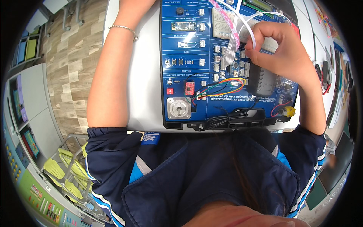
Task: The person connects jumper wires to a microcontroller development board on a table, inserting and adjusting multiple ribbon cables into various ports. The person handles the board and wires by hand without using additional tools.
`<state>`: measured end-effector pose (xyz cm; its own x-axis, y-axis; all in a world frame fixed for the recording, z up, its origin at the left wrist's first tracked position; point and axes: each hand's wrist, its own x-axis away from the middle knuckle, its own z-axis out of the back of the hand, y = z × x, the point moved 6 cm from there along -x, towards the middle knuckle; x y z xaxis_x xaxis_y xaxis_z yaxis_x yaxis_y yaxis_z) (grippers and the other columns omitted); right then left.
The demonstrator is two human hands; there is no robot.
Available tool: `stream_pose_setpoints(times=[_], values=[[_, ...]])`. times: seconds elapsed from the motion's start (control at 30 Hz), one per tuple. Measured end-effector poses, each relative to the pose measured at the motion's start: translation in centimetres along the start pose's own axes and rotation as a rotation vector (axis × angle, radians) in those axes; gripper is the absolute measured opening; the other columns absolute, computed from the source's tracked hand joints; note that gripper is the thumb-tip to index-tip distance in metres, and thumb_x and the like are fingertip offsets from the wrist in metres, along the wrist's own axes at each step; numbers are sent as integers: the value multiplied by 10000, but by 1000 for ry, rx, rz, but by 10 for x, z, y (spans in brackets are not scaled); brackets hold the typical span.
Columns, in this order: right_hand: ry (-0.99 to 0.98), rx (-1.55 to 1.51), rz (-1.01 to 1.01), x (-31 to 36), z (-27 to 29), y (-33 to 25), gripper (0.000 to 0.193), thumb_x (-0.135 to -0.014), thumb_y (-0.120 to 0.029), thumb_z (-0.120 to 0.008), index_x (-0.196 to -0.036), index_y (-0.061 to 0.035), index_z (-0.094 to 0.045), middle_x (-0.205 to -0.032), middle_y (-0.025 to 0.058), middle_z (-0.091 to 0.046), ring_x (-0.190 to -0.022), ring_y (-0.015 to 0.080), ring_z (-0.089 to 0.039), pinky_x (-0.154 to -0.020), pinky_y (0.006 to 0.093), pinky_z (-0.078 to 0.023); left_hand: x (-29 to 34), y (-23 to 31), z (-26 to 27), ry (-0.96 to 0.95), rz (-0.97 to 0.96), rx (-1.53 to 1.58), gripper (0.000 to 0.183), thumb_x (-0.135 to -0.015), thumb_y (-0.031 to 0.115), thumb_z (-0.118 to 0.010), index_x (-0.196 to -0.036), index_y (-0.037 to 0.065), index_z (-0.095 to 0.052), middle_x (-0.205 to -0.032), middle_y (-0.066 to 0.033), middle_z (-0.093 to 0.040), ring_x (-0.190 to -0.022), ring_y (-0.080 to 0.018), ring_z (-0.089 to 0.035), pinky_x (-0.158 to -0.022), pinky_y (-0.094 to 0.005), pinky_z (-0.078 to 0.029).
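My right hand [281, 51] hovers over the right half of a blue electronics training board [185, 81]. Its thumb and index finger are pinched on a thin white cable [250, 32], whose end is hidden by the fingertips. Just left of them, a flat grey ribbon cable [228, 58] reaches down to rows of small white connectors [216, 58]. A pink strip [229, 20] lies over the cables near the white breadboard [221, 26]. Beyond the board's far left corner, my left hand [137, 5] is mostly cut off by the top edge; its fingers are out of view.
A stepper motor [179, 108], coloured wires [242, 80] and a bundled black cable [223, 120] occupy the board's near side. A yellow motor [289, 111] sits at its near right corner. The board rests on a white table [141, 87]. Yellow-green chairs [56, 168] stand at left.
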<state>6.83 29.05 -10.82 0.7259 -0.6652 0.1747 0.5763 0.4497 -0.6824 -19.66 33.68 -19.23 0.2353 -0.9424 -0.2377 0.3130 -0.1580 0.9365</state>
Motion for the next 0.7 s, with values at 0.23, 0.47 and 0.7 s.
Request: stream_pose_setpoints(times=[0.23,0.47,0.7], values=[[31,-26,-12,8,4,-5,138,-757,47,-676,-763,-50,-579,-775,-5,-632,-821,101,-612,-919,289,-449,-2,-3,1,44,-32,91,233,-958,236,-634,-874,21,-656,-808,-18,-647,-751,-70,-552,-665,-226,-441],[99,-51,3,9,-3,1,73,-755,3,-675,-822,-26,-679,-683,-10,-590,-719,80,-588,-770,255,-466,23,63,-11,-66,-684,-88,123,-826,149,-712,-883,42,-693,-883,-70,-685,-853,-201,-609,-824,-329,-464],[11,-153,61,2,-7,-2,90,-756,5,-676,-839,-29,-684,-731,13,-635,-771,99,-626,-807,277,-492,35,84,-21,-255,-755,-47,90,-775,117,-748,-840,56,-737,-851,-81,-701,-855,-223,-616,-829,-338,-470]])
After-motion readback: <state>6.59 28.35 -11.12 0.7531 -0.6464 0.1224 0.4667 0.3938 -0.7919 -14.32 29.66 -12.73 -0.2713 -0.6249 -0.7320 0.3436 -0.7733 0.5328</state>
